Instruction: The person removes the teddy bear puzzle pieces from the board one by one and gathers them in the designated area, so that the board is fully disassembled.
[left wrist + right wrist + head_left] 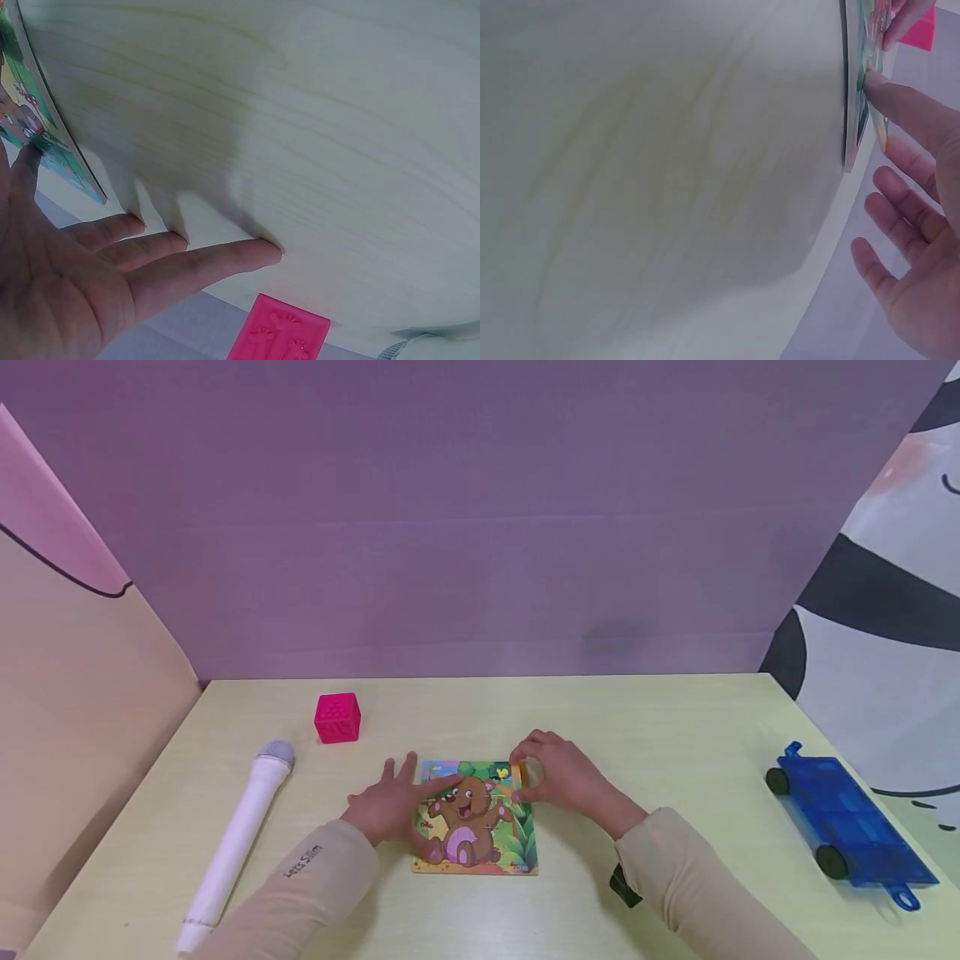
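A square picture puzzle board [517, 843] with a brown bear on it lies on the table between both hands. My left hand [386, 808] is at its left side, fingers spread and straight. Its thumb reaches over the picture by the bear's head, and in the left wrist view the other fingers [202, 266] point away from the board. At the top right corner, my right hand [562, 772] pinches a thin puzzle piece [883, 135] between thumb and index finger. That piece tilts up from the board, its orange edge showing; the remaining fingers hang loosely curled.
A pink textured cube [337, 718] sits behind the left hand. To the left lies a white toy microphone [240, 843]. A blue wheeled toy cart [847, 818] stands by the table's right edge. A purple panel [480, 527] rises behind the table [637, 718].
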Action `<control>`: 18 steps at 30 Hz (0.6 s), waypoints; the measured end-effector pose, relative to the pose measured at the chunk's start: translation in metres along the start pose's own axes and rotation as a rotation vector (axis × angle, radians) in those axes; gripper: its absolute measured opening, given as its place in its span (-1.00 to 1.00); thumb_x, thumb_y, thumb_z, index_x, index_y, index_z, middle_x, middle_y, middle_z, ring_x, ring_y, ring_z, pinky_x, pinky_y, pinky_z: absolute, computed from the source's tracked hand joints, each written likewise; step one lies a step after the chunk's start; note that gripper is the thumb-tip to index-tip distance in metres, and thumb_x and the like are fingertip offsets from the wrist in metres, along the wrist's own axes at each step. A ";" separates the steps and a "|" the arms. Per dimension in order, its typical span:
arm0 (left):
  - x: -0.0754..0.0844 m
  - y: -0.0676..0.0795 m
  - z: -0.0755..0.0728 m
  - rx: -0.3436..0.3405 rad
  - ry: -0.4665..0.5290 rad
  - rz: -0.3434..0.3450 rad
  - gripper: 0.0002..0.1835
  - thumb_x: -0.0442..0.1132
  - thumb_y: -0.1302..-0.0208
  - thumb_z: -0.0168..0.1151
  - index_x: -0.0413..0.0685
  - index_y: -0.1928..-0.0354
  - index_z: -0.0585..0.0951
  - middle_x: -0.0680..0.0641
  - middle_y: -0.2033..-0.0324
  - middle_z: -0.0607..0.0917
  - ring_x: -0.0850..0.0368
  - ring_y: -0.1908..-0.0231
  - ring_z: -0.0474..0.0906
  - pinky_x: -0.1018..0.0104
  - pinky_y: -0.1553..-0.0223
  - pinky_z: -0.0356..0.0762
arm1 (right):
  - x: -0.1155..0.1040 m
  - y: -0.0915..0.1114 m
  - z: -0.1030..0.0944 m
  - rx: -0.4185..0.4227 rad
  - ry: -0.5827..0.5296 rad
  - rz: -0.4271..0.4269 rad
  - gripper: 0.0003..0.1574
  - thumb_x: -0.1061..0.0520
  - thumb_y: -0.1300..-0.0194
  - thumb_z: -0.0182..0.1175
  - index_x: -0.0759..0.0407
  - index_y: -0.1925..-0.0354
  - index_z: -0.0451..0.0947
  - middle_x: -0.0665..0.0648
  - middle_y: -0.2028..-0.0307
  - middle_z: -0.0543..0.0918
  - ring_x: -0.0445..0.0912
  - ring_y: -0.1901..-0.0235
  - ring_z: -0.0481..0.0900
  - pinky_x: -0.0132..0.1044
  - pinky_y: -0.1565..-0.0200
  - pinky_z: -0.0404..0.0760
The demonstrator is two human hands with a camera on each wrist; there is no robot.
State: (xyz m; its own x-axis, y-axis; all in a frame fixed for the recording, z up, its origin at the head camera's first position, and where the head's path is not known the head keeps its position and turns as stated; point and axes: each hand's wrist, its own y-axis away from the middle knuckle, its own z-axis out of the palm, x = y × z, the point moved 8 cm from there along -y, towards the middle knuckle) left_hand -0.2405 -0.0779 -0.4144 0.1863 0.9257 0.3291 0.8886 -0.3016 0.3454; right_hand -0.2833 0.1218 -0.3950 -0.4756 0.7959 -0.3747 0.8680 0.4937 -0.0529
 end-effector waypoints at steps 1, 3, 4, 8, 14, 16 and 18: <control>0.000 0.000 0.000 0.000 0.000 0.000 0.05 0.02 0.11 0.69 0.46 -0.49 0.36 -0.32 -0.56 0.04 -0.47 -0.50 -0.10 -0.74 0.00 0.22 | -0.001 0.000 -0.001 0.008 0.019 -0.007 -0.49 0.00 -0.03 0.62 0.08 0.07 0.67 0.07 0.01 0.61 0.12 -0.08 0.55 0.12 -0.17 0.53; 0.000 0.000 0.000 0.001 0.002 -0.002 0.05 0.02 0.11 0.69 0.47 -0.49 0.36 -0.32 -0.56 0.04 -0.47 -0.50 -0.11 -0.74 0.00 0.21 | -0.002 0.001 -0.003 0.020 0.049 -0.018 -0.48 -0.03 -0.03 0.62 0.08 0.07 0.68 0.07 0.01 0.62 0.11 -0.07 0.57 0.11 -0.16 0.54; 0.000 -0.001 0.000 0.000 0.002 -0.003 0.05 0.01 0.11 0.70 0.47 -0.49 0.36 -0.32 -0.56 0.03 -0.47 -0.51 -0.11 -0.74 0.00 0.21 | -0.003 0.001 -0.004 0.022 0.060 -0.024 -0.49 -0.04 -0.04 0.61 0.07 0.07 0.69 0.08 0.00 0.62 0.11 -0.07 0.57 0.11 -0.16 0.54; 0.000 -0.001 0.001 -0.001 0.003 -0.005 0.06 0.00 0.11 0.69 0.47 -0.49 0.35 -0.32 -0.56 0.03 -0.47 -0.51 -0.12 -0.75 0.00 0.19 | 0.001 0.004 -0.007 0.021 0.025 -0.020 -0.53 -0.03 -0.06 0.60 0.07 0.08 0.70 0.09 0.00 0.61 0.12 -0.07 0.57 0.08 -0.15 0.56; 0.000 -0.001 0.000 0.006 0.002 0.001 0.06 -0.01 0.10 0.69 0.45 -0.50 0.33 -0.32 -0.56 0.03 -0.47 -0.50 -0.12 -0.76 0.01 0.19 | 0.020 0.010 -0.015 0.033 -0.098 -0.015 -0.54 -0.01 -0.07 0.59 0.08 0.07 0.70 0.09 0.03 0.61 0.15 -0.08 0.55 0.11 -0.16 0.53; 0.001 -0.001 0.000 0.008 0.000 0.005 0.06 -0.01 0.09 0.69 0.43 -0.51 0.32 -0.33 -0.56 0.03 -0.48 -0.50 -0.11 -0.76 0.02 0.19 | 0.026 0.014 -0.018 0.036 -0.127 -0.018 -0.53 -0.01 -0.08 0.58 0.09 0.06 0.70 0.09 0.04 0.61 0.15 -0.06 0.56 0.12 -0.15 0.53; 0.000 0.000 0.000 0.010 0.000 0.008 0.08 -0.01 0.08 0.69 0.42 -0.52 0.30 -0.33 -0.56 0.02 -0.49 -0.50 -0.11 -0.77 0.02 0.19 | 0.033 0.018 -0.021 0.036 -0.150 -0.013 -0.53 -0.01 -0.09 0.57 0.12 0.05 0.70 0.10 0.05 0.61 0.16 -0.05 0.57 0.13 -0.13 0.54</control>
State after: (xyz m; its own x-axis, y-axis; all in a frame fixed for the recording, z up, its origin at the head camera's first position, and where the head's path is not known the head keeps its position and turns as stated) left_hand -0.2409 -0.0777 -0.4147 0.1934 0.9233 0.3318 0.8914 -0.3066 0.3337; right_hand -0.2867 0.1642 -0.3888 -0.4628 0.7265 -0.5080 0.8675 0.4891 -0.0909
